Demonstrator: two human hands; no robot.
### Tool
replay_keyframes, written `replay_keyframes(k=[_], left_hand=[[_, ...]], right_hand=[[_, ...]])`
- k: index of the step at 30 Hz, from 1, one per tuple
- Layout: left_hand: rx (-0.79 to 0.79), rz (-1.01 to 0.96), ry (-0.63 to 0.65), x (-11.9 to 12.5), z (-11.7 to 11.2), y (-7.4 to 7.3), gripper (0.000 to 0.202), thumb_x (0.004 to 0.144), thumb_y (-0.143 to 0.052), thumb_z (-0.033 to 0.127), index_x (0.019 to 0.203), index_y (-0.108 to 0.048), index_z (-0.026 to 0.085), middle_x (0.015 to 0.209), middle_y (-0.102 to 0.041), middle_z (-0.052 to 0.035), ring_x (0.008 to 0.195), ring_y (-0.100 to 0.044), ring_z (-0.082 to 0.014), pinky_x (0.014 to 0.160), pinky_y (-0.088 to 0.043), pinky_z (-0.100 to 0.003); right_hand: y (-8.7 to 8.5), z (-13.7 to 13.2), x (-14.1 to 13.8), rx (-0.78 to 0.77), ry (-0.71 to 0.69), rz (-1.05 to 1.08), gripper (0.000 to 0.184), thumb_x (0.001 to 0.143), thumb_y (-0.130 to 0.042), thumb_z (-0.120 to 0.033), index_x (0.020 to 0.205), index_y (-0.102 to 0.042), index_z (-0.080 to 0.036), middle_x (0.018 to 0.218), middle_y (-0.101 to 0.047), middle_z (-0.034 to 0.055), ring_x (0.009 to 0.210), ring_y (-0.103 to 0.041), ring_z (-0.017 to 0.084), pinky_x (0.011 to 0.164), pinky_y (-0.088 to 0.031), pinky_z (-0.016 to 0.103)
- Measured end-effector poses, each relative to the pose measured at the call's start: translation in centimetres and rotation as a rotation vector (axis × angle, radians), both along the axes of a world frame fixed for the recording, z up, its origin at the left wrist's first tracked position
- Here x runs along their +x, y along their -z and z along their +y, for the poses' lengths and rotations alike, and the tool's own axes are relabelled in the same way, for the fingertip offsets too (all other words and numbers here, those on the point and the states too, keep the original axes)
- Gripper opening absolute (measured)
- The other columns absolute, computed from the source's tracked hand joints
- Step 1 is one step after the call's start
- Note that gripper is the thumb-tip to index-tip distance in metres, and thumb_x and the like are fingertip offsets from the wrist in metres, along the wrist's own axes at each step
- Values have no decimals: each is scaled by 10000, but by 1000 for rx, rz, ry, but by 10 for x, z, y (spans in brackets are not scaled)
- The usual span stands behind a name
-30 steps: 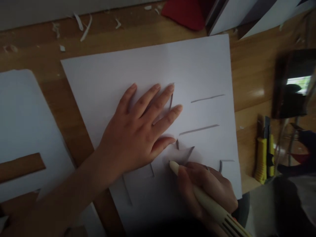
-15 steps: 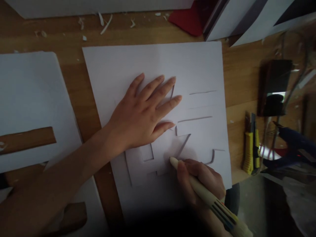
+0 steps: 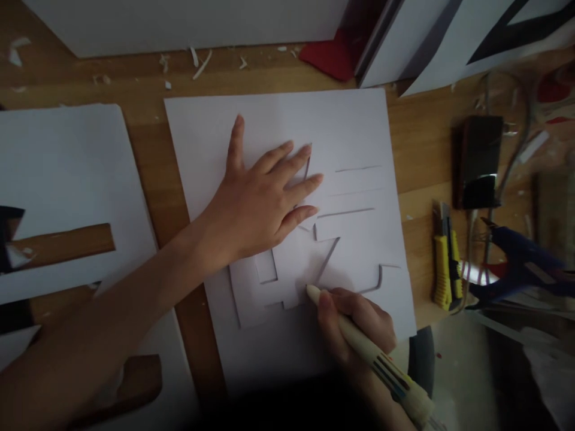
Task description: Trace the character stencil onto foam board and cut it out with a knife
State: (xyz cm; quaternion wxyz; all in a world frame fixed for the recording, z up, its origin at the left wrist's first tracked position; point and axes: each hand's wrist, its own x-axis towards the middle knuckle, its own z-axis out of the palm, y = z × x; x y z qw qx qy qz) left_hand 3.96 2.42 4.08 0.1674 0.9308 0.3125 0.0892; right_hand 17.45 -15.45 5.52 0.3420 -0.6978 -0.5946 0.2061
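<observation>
Paper [image 3: 202, 131] lies flat on the wooden table [image 3: 155, 155], under the left hand and the pen tip alike. Left of it, well clear of the fingers, is a white board [image 3: 58, 161] with shapes cut out of it, partly covered by the left forearm [image 3: 179, 263].

The left hand [image 3: 258, 209] rests palm down across the middle of the paper, its fingers spread; the little finger stands widest from the rest, and the thumb points toward the dark lines in the centre. The right hand [image 3: 368, 320] is nearer the lower right edge, its fingers closed around a thick cream pen [image 3: 368, 349]. The pen slants, its tip at the paper, below the left thumb and apart from it, near the lower end of a slanting line [image 3: 330, 254].

Right of the paper, beyond both hands, are a blue glue gun [image 3: 516, 251], a dark phone [image 3: 478, 161] and a yellow cutter [image 3: 442, 263], the last near the paper's edge. Small white scraps [image 3: 203, 64] dot the wood above the paper.
</observation>
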Motion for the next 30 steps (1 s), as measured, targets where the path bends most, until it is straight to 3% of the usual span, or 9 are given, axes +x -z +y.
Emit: replay_keyframes(k=[8, 12, 19, 25, 30], left_hand=[[7, 35, 3, 2, -2, 2, 492, 1028, -265, 470, 1411, -459, 231, 1566, -374, -83, 1436, -337, -329, 1097, 20, -749], [4, 48, 25, 2, -1, 3, 506, 1024, -247, 467, 1425, -461, 246, 1574, -346, -133, 1445, -317, -349, 1100, -5, -768], [-14, 77, 17, 2, 0, 4, 473, 1005, -359, 440, 1437, -448, 266, 1588, -329, -108, 1451, -302, -360, 1137, -36, -717], [-38, 89, 19, 1, 2, 6, 611, 917, -467, 593, 1458, -403, 315, 1606, -299, -76, 1456, -279, -381, 1150, 0, -695], [-26, 114, 28, 1, 2, 5, 669, 887, -490, 635, 1459, -397, 301, 1607, -295, -82, 1464, -270, -363, 1163, 4, -676]], right_hand=[[8, 1, 1, 140, -5, -65, 256, 813, -625, -51, 704, -511, -253, 529, -563, -42, 385, -444, 111, 360, -311, 304], [5, -1, 5, 89, -50, -62, 250, 829, -624, -79, 701, -492, -249, 536, -549, -43, 393, -422, 97, 359, -313, 291], [1, -8, 10, -10, -92, -16, 251, 826, -598, -46, 710, -482, -236, 625, -572, -24, 464, -463, 105, 422, -355, 291], [5, -9, 12, 9, -140, 57, 345, 791, -589, -5, 649, -377, -237, 549, -407, -59, 448, -348, 96, 422, -260, 302], [6, -10, 14, 2, -165, 57, 332, 788, -586, -5, 660, -394, -243, 538, -388, -65, 448, -317, 101, 423, -256, 309]])
